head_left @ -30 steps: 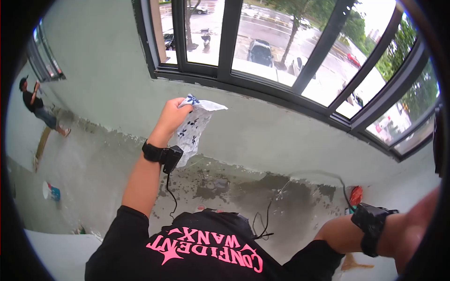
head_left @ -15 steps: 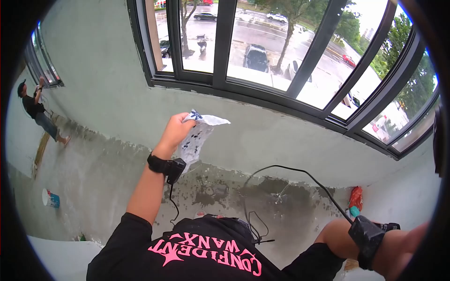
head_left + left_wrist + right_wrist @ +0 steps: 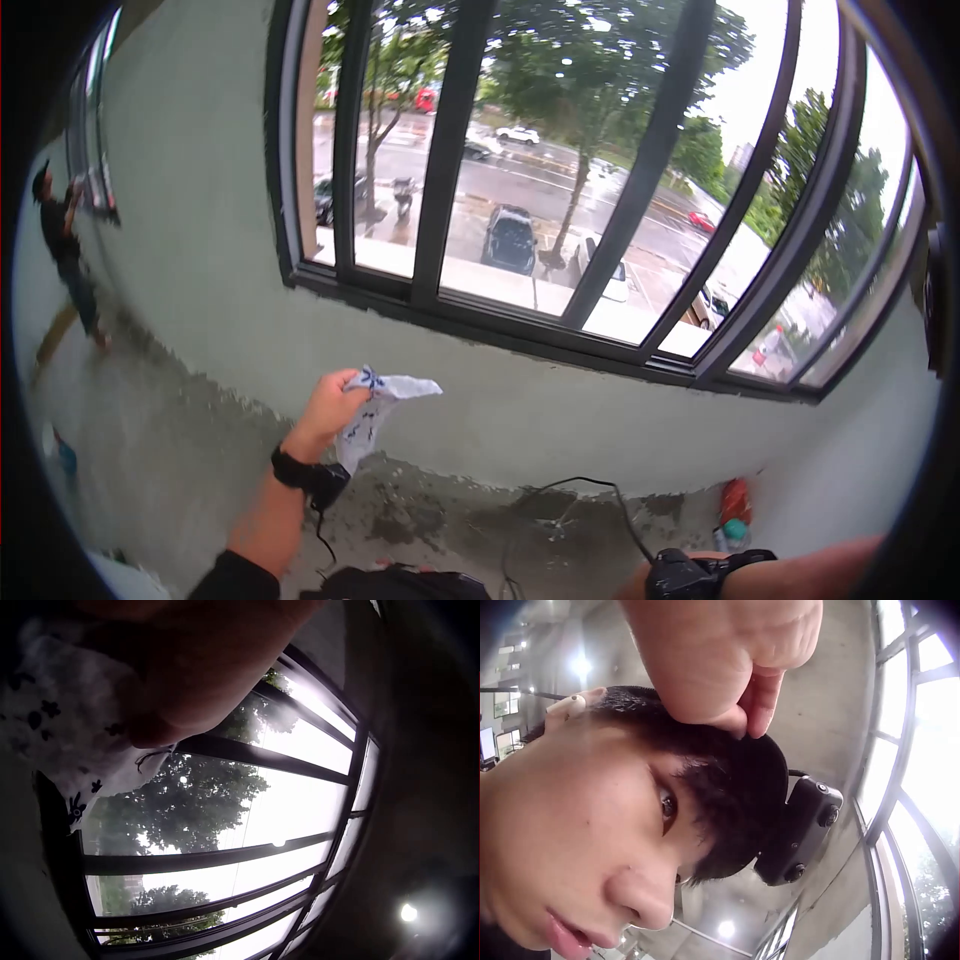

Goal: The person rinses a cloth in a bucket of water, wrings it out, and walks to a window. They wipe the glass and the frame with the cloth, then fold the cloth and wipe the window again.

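In the head view my left hand (image 3: 328,408) pinches a thin white cloth (image 3: 362,425) with dark blue flower prints. The cloth hangs down in front of the wall, below the window. Close up in the left wrist view, the crumpled cloth (image 3: 71,712) shows under the fingers. My right hand (image 3: 731,656) is up at the head, its bent fingers and thumb pinching the brim of a black cap (image 3: 769,769). A small black camera (image 3: 799,832) is fixed at the front of that cap. Only the right forearm (image 3: 820,565) shows in the head view.
A dark-framed window (image 3: 560,325) spans the pale green wall (image 3: 190,260). A black cable (image 3: 575,480) loops over the damp concrete floor. A red bag (image 3: 735,500) lies in the right corner. Another person (image 3: 65,240) stands at a window far left.
The head view has tilted up, so more window shows and the left hand with the cloth sits lower in it. The left hand keeps its pinch on the cloth.
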{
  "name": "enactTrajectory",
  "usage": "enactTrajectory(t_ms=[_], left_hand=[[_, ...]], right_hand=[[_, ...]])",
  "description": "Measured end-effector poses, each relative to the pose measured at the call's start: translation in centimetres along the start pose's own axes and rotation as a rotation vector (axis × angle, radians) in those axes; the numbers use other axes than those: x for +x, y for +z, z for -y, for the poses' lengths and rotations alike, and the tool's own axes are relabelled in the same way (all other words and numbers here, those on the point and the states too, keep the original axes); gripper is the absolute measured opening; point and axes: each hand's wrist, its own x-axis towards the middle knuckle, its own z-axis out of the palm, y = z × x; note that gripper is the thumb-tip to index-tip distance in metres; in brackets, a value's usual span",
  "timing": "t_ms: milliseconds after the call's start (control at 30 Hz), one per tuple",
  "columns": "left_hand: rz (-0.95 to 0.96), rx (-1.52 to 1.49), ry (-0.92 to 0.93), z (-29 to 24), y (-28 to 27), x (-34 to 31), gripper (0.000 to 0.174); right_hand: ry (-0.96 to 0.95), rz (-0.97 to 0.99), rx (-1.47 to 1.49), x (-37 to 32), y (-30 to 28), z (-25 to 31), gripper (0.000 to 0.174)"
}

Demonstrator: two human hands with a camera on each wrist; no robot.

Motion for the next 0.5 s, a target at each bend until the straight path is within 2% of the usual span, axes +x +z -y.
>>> enactTrajectory(t_ms=[133,200,267,367,400,433,467,500], left_hand=[[0.001,0.082,-0.023,-2.4,-0.2,-0.8,0.015],[-0.1,0.012,0.052,-2.6,0.5,-2.3,0.017],[0.016,0.067,0.107,-3.4,0.2,-2.6,0.018],[0.027,-0.03,0.028,-4.6,0.8,-3.1,0.015],[0.053,-0.149,0.024,-5.3,1.0,-2.8,0.014],[0.081,-0.274,0.016,-5.7,1.5,-2.9,0.013],[0.081,-0.284,0.015,-6.1,2.1,-2.8,0.013],[0.095,-0.344,-0.027,-6.5,2.5,-2.7,0.013]], right_hand=[[-0.03,0.001,-0.001,0.5,-0.1,0.4,0.023],[-0.019,-0.002,0.009,0.8,-0.4,0.5,0.022],[0.01,0.019,0.001,1.0,-0.8,0.1,0.02],[0.118,-0.021,-0.024,0.2,-1.0,-0.7,0.018],[0.208,-0.062,-0.049,-1.5,-0.7,-0.8,0.018],[0.395,-0.113,-0.095,-3.8,0.1,-0.7,0.017],[0.673,-0.139,-0.132,-6.8,1.9,-0.6,0.016],[0.976,-0.077,-0.119,-9.7,4.0,-0.5,0.016]])
